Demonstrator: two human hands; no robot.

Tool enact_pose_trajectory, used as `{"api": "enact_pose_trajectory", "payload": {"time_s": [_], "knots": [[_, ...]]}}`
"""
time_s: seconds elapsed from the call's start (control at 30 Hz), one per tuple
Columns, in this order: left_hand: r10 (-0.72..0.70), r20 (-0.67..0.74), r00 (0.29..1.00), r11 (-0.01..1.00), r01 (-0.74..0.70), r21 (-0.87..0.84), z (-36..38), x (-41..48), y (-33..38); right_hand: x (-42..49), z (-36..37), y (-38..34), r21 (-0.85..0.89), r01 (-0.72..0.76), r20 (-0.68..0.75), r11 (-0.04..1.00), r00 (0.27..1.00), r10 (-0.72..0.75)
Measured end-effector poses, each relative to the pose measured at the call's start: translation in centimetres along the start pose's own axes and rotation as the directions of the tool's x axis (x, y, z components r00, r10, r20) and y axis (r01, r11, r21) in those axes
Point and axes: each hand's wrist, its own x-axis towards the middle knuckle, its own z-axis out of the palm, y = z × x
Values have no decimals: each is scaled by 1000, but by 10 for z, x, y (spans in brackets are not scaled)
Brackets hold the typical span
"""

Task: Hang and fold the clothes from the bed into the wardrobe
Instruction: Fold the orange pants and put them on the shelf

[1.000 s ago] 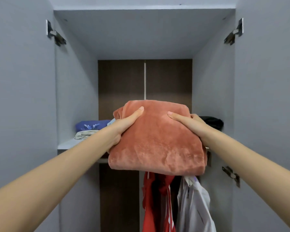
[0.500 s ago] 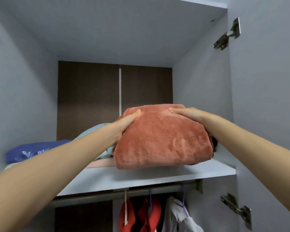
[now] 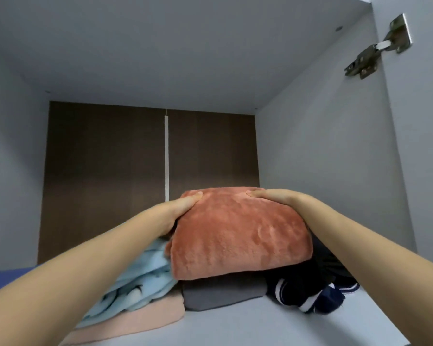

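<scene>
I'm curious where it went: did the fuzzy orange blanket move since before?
Yes. The orange blanket went up and inward, from outside the shelf edge onto the grey folded cloth.

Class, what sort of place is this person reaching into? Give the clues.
Probably a wardrobe's upper shelf: folded clothes like the rust fleece piled on it, a door hinge, and a dark wood back panel.
</scene>
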Motion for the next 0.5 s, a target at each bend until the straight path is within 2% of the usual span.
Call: {"api": "enact_pose_trajectory", "payload": {"time_s": [0.17,0.23,0.3,0.33,0.4,0.5], "knots": [[-13,-71,997,998,17,58,-7,27,-2,42,7,-1,-123,-16,-21,992,1000,14],[66,-185,981,956,-9,294,-5,36,-11,56,14,9,-180,-56,-66,982,997,45],[188,-264,946,798,9,602,-2,41,-18,61,23,20,-188,-102,-80,977,993,89],[230,-277,933,709,34,704,-1,42,-20,62,26,24,-178,-119,-80,977,991,106],[292,-309,905,587,85,805,1,43,-21,62,29,28,-183,-100,-100,978,992,82],[446,-368,816,507,109,855,2,44,-15,58,26,22,-306,45,-234,951,965,-121]]}}
